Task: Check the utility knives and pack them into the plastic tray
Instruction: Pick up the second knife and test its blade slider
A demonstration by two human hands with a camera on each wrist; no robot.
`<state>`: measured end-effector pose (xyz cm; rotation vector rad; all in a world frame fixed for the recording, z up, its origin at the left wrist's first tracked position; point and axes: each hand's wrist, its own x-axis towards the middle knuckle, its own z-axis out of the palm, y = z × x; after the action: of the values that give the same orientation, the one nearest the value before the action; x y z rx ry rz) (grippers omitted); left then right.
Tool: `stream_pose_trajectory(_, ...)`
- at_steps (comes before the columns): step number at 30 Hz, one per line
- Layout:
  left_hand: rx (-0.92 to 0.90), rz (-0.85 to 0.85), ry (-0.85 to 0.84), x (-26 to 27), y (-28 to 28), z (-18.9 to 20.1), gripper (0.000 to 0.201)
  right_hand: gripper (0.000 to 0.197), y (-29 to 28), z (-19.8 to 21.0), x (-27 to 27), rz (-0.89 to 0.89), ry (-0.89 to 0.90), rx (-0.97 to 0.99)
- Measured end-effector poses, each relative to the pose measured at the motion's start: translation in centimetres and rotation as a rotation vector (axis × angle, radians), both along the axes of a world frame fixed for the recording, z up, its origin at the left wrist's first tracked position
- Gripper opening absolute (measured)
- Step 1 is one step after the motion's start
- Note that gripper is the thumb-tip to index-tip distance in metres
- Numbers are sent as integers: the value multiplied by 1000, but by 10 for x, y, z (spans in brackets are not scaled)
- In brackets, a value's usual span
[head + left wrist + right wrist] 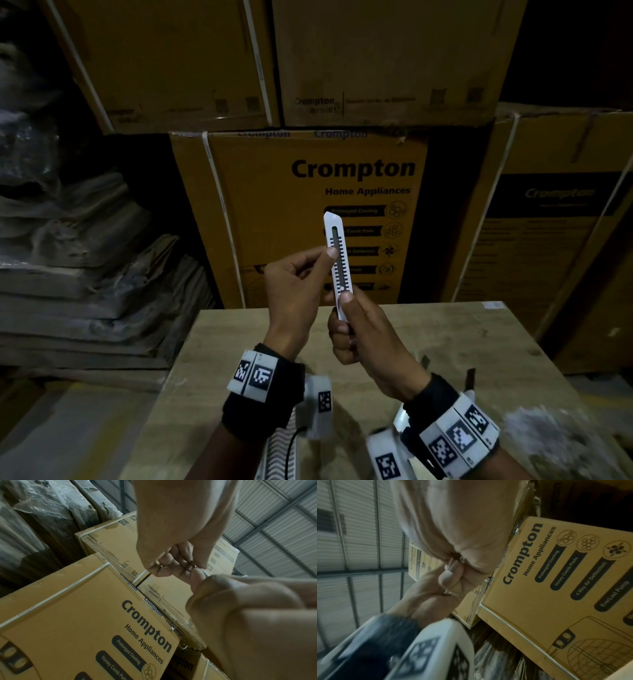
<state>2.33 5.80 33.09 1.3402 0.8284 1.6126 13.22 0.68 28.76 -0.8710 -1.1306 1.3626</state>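
A white utility knife [336,240] stands upright in the air above the wooden table [428,329], its slanted tip up and its dark toothed slot facing me. My right hand [344,318] grips the lower end, thumb pressed near the slider. My left hand [328,256] pinches the knife's middle from the left. In the left wrist view only a thin white edge of the knife [206,573] shows between the left hand's fingertips [197,569]. A white ribbed thing [277,452], perhaps the tray, lies at the bottom edge, partly hidden by my left wrist.
Stacked brown Crompton cartons [308,192] rise right behind the table's far edge. Plastic-wrapped flat packs [85,274] are piled at the left. A blurred pale heap [548,435] lies on the table at the right. Two small dark objects [471,377] stand near my right wrist.
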Motion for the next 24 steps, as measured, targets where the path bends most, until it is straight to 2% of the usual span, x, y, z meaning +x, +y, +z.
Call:
stream_pose_trajectory(5,15,30,11,0,1,4,12,42,-3,4,9,14,-58,35)
stream_pose_trajectory(8,35,74,-4,-4,4,6,11,43,-3,8,18,-76,-195,106)
stream_pose_trajectory(12,30,110,12,-8,7,5,12,18,-4,8,26,-270,-400,265)
stream_pose_trajectory(14,19,124,23,-8,7,4,10,12,-5,9,27,-345,-484,360)
stream_pose_trajectory(17,-5,128,25,-6,6,4,4,15,-7,10,28,-407,-594,496)
stream_pose_trajectory(24,-24,105,22,-2,4,5,3,29,-3,13,36,-434,-847,767)
